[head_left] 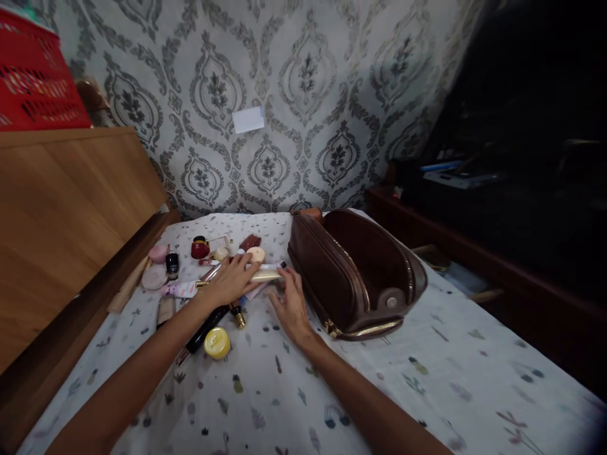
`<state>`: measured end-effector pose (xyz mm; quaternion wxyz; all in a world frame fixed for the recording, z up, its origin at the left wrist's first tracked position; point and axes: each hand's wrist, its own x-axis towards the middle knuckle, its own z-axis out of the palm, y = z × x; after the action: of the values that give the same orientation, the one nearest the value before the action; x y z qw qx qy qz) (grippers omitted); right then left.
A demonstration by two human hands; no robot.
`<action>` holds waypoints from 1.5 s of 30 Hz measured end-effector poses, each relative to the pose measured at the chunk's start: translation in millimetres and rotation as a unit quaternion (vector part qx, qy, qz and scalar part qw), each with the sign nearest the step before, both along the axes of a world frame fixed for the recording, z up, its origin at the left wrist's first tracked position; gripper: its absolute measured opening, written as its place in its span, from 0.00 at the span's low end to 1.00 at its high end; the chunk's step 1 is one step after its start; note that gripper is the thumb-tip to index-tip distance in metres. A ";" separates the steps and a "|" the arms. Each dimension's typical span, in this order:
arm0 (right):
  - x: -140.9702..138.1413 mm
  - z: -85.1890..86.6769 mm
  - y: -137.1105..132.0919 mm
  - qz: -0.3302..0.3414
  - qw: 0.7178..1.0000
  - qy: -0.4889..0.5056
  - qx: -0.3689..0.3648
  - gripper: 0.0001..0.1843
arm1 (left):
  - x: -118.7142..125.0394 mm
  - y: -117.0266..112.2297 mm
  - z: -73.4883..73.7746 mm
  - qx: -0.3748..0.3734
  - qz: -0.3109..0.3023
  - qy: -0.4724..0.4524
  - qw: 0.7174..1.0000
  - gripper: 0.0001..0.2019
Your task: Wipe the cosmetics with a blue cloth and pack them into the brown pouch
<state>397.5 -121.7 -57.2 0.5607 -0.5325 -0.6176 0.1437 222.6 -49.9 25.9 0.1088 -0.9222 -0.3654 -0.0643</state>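
Note:
My left hand [233,280] lies over a pale cream tube [266,274] among scattered cosmetics, fingers curled onto it. My right hand [290,302] reaches the tube's right end, fingers spread beside it, just left of an open brown leather toiletry bag [353,272]. Under my left forearm lie a black tube [205,330], a small gold-capped bottle [238,315] and a round yellow lid [217,342].
Several cosmetics lie on the patterned white sheet [427,379]: a red jar [200,248], a black-capped bottle [172,265], a pink compact [154,278], a round puff [256,254]. A wooden headboard [61,215] stands left, a red basket [33,76] above it, dark furniture right.

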 end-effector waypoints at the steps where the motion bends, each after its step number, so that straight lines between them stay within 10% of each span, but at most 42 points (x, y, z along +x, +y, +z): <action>1: 0.5 -0.5 0.2 -0.002 1.000 0.009 0.000 0.28 | 4.2 2.2 -0.9 0.001 0.015 0.003 1.000 0.22; 22: 2.4 -15.4 10.6 0.007 0.999 0.045 -0.017 0.21 | 81.5 61.5 -8.3 -0.001 0.184 0.036 0.982 0.29; 28: 6.0 -11.8 9.0 0.021 0.999 0.037 -0.024 0.19 | 52.7 47.1 1.9 -0.021 0.172 0.041 0.984 0.38; 35: 5.3 -6.4 8.5 0.015 0.998 0.049 -0.028 0.17 | -11.9 25.0 -1.4 -0.029 0.172 0.052 0.983 0.18; 45: 8.2 -3.0 4.4 0.032 0.998 0.018 -0.056 0.17 | -23.2 35.7 22.5 -0.067 0.258 -0.008 0.964 0.25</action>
<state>405.7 -117.3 -60.2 0.5360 -0.5407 -0.6151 0.2051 199.4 -14.2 48.4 0.0573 -0.8012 -0.5954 -0.0167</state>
